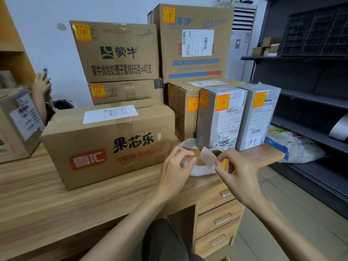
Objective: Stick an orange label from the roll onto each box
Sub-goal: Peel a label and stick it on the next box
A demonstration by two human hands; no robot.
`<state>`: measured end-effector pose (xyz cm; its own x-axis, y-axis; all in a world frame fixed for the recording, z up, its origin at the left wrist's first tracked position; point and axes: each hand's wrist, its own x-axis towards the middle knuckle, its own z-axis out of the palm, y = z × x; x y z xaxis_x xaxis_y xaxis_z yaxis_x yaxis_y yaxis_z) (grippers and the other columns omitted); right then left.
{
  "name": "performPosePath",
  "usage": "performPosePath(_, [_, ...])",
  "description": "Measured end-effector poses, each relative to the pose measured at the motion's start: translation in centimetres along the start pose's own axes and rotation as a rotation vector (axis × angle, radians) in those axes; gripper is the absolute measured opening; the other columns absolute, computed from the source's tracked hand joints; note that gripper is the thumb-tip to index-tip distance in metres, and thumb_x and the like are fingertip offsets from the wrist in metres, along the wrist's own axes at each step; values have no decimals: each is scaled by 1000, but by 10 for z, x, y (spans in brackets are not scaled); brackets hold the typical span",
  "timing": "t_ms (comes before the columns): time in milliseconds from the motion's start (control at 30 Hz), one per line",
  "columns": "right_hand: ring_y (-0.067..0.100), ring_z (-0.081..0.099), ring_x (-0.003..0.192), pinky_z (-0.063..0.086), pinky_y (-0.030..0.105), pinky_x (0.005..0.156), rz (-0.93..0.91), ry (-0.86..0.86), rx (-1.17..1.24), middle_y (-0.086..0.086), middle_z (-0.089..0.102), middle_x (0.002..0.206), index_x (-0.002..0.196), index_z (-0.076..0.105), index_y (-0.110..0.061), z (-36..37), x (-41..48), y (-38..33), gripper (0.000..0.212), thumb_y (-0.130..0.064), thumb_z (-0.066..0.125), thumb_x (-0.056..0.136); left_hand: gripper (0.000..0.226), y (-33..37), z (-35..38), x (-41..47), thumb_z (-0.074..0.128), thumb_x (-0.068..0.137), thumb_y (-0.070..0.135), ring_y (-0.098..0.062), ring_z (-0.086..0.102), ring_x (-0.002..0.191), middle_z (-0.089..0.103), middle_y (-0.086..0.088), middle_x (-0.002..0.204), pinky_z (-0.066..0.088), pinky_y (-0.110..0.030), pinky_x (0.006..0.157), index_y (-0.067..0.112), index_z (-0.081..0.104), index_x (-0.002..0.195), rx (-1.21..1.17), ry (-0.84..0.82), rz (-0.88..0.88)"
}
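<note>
Head view: right hand [233,166] pinches a peeled label [207,157] by its edge, just right of the big brown box [105,147], over the roll [216,152]. It looks thin, floppy and sticky, so corners only. Left hand [176,166] is curled close, its grip unclear.

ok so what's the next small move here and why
Probably carry the label pinched in the right hand over to the front box and press it on: that box shows no orange label on its visible faces, while the boxes behind already carry one.
</note>
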<state>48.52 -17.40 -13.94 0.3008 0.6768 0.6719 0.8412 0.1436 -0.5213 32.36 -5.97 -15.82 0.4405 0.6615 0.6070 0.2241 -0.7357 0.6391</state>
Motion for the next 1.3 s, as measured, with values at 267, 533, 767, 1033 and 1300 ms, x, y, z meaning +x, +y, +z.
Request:
performPosePath(267, [15,50,55,39,35,41,-394,27,-231,-5,56,87,85,59,-17,40,19,-43,14,-29,55,91,22,24,-59,3,67,95,39,-2,56,72,67,8,78,42,-16,65,24,78,85,-143,71,-223])
performPosePath(533, [20,56,58,46,36,42,-634,21,-336,6,59,87,92,63,-11,72,21,-75,12,-19,55,95,13,17,-93,0,79,84,19,-4,60,69,75,4,73,50,-31,73,20,79,71,-220,206,-368])
performPosePath(767, [10,54,59,44,29,45,-544,-33,-114,-6,62,98,93,68,-17,74,29,-82,26,-41,60,96,12,11,-129,-10,78,85,18,-5,59,69,74,-2,75,46,-26,71,17,80,74,-185,168,-364])
performPosePath(1033, [0,62,79,45,17,67,-50,-268,419,-11,69,85,89,74,-21,101,42,-109,18,-38,69,90,7,-2,-176,-29,77,89,23,-7,62,79,76,-1,85,48,-25,76,18,80,84,-173,76,-324])
performPosePath(1300, [10,35,37,29,26,41,167,-489,853,-9,50,43,85,69,1,129,46,-144,14,-11,69,91,4,-19,-215,-48,80,86,16,-10,53,71,72,-8,80,41,-22,66,14,80,83,-102,162,-318])
